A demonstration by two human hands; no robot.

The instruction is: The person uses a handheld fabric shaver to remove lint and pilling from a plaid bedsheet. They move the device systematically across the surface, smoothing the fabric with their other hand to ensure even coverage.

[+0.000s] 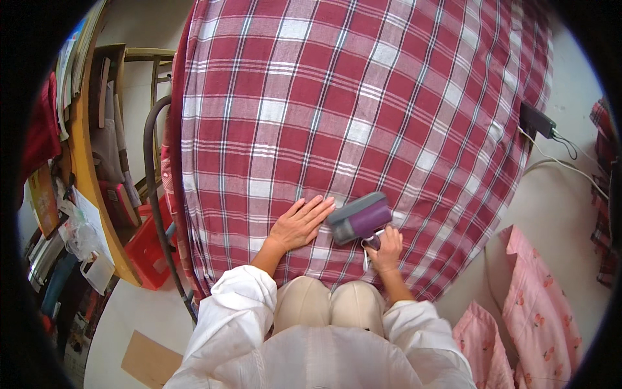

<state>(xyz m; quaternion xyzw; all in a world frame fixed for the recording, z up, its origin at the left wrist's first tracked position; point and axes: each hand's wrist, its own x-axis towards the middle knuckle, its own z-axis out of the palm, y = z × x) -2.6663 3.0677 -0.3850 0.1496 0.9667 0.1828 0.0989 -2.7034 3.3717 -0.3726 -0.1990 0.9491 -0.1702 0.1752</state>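
Note:
My right hand (387, 250) grips the handle of a purple and grey handheld vacuum cleaner (369, 219), apparently a mattress type. Its wide grey head is angled up and to the right over a red and white plaid bedsheet (301, 97). A white strap or cord (365, 257) hangs by the handle. My left hand (297, 226) lies palm down on the sheet, fingers spread slightly, with the fingertips close to the vacuum's left end. My knees (330, 301) are against the near edge of the bed.
A curved metal bed rail (149, 146) runs along the left side. Beyond it stand a wooden shelf (80, 146) with books and papers and a red plastic basket (150, 248). A black power strip (538, 120) with cables sits at the right edge. Pink printed cloth (542, 311) hangs at lower right.

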